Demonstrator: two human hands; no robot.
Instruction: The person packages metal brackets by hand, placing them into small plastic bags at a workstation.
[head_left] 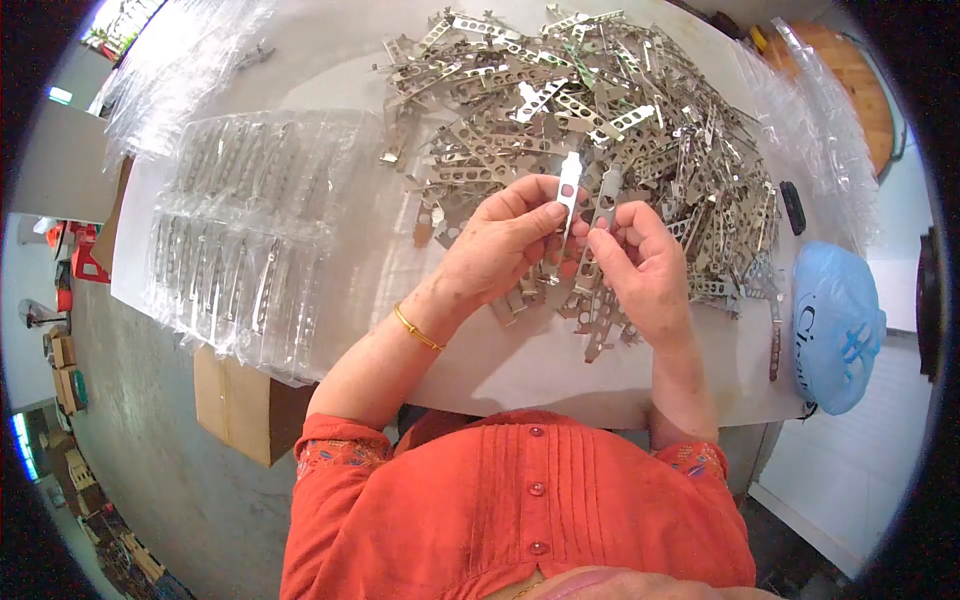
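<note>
My left hand (505, 238), with a gold bangle at the wrist, pinches a shiny perforated metal bracket (569, 180) upright between thumb and fingers. Close beside it, my right hand (648, 268) grips a second, greyer metal bracket (608, 188). The fingertips of both hands nearly meet, and the brackets' lower parts are partly hidden by them. Behind and around the hands spreads a large heap of similar metal brackets (680, 130), lying loose in all directions. A few brackets (600, 325) lie on the white table below my hands.
On the left, clear plastic trays (235, 240) hold rows of brackets. More clear plastic packaging (175, 75) lies behind them. A tied blue plastic bag (838, 325) and a small black object (792, 208) are at the right. Under the table's left edge stands a cardboard box (235, 400).
</note>
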